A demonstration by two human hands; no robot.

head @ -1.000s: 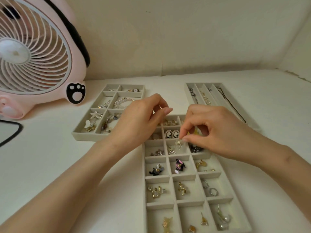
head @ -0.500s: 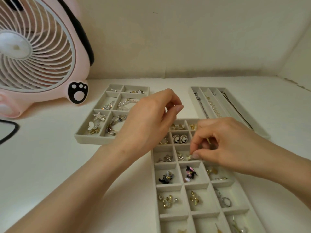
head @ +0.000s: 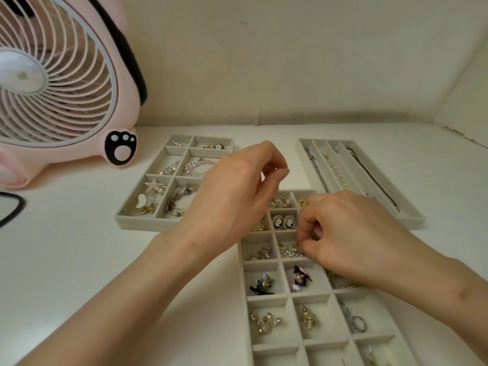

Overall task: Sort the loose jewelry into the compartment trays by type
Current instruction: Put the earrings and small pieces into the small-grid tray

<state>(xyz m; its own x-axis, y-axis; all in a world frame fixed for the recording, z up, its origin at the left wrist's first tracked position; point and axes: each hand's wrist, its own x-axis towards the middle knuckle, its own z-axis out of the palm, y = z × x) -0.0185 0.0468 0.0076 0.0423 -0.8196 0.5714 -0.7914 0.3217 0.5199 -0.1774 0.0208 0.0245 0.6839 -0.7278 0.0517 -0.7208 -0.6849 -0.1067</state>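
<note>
Three grey trays on a white table [head: 66, 260]. Small-cell tray [head: 242, 286] runs from centre to 5 o'clock; large-cell tray [head: 142, 223] sits at its 10 o'clock; long-slot tray [head: 412, 220] at its 1 o'clock, holding a pearl strand [head: 336, 173] and a black cord [head: 369, 178]. Right hand [head: 351, 239] comes in from 4 o'clock, fingers curled, thumb and forefinger pinched together on one of the crystal studs [head: 289, 252], which lie in the middle column of the small-cell tray, one cell toward 6 o'clock from the cameo earrings [head: 284, 222]. Left hand [head: 237, 196] comes in from 8 o'clock and hovers above that tray's far-left corner, fingers curled, thumb and forefinger tips nearly meeting; cannot tell whether anything is between them. Black bow pieces [head: 299, 277] lie in the next row toward 6 o'clock, silver rings [head: 356, 323] at 5 o'clock. Large-cell tray holds a star brooch [head: 155, 185] and pearl bracelet [head: 198, 165]. Pink fan [head: 52, 88] at 10 o'clock, black cable [head: 10, 210] at 9 o'clock.
</note>
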